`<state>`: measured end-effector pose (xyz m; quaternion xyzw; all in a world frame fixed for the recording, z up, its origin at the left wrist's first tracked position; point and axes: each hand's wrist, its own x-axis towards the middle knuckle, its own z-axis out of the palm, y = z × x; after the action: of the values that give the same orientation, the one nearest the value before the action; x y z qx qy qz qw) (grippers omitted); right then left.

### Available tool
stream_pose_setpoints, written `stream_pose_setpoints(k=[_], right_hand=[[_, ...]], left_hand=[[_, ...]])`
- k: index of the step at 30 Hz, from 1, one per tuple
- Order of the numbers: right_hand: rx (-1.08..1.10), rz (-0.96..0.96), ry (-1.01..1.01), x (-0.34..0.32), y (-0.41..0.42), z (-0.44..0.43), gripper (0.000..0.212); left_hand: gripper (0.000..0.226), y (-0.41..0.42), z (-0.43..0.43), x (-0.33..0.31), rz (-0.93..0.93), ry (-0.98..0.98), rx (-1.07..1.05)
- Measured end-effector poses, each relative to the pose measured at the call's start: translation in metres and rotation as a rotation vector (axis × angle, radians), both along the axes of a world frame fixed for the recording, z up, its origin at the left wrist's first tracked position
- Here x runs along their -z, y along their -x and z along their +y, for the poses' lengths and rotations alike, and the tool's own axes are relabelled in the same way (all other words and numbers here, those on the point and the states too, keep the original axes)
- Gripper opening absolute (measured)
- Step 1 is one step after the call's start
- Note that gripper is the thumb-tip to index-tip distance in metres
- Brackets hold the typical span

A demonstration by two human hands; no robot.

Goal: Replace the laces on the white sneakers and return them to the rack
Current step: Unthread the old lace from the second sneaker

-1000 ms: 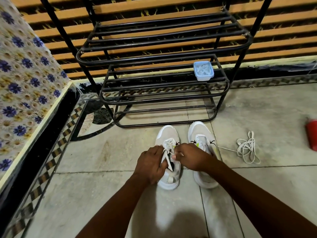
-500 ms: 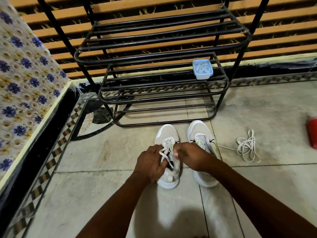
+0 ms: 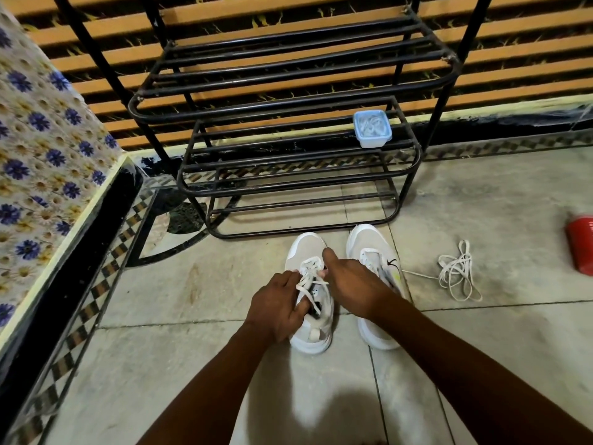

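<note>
Sneakers point(image 3: 306, 248) white and rounded, laces point(image 3: 309, 267) flat, crisscrossed

The lace point(image 3: 310, 268) I pinch is flat woven cloth; the sneaker point(image 3: 306, 247) matt mesh fabric. The rack point(image 3: 288, 103) is glossy black-painted metal tubing, the floor point(image 3: 192, 284) smooth dull stone tile.

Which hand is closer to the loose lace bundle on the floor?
Right. The right hand pinches the laces of the left sneaker, with only the right sneaker between it and the loose lace bundle. The left hand holds that sneaker's far side, farther off.
</note>
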<state>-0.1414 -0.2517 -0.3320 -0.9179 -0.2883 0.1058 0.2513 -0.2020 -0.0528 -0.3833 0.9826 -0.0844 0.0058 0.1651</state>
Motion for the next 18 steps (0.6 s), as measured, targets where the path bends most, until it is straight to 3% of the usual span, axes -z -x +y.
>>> stream_pose_setpoints(k=[3,6,10,12,14,17,18], right_hand=[[-0.044,-0.051,0.128,0.004,-0.004,0.002,0.040],[-0.156,-0.129,0.300,0.005,-0.004,-0.005,0.023],[0.062,-0.344,0.182,-0.009,0.001,-0.013,0.017],[0.256,-0.479,-0.001,-0.016,-0.004,-0.016,0.007],[0.400,-0.394,-0.321,-0.021,-0.008,-0.011,0.020],[0.486,0.207,-0.990,-0.024,-0.004,0.002,0.041],[0.504,0.391,-1.124,-0.020,-0.004,0.004,0.043]], left_hand=[[0.068,0.000,0.001,0.001,-0.007,0.001,-0.002],[0.066,-0.001,0.001,0.003,-0.021,0.001,0.002],[0.067,0.000,0.000,0.002,0.000,-0.019,-0.025],[0.064,0.000,0.000,0.001,0.005,-0.033,-0.031],[0.062,0.000,0.000,0.001,0.003,-0.039,-0.035],[0.059,-0.001,-0.001,0.003,-0.014,-0.033,-0.035],[0.059,-0.001,-0.001,0.003,-0.015,-0.034,-0.037]])
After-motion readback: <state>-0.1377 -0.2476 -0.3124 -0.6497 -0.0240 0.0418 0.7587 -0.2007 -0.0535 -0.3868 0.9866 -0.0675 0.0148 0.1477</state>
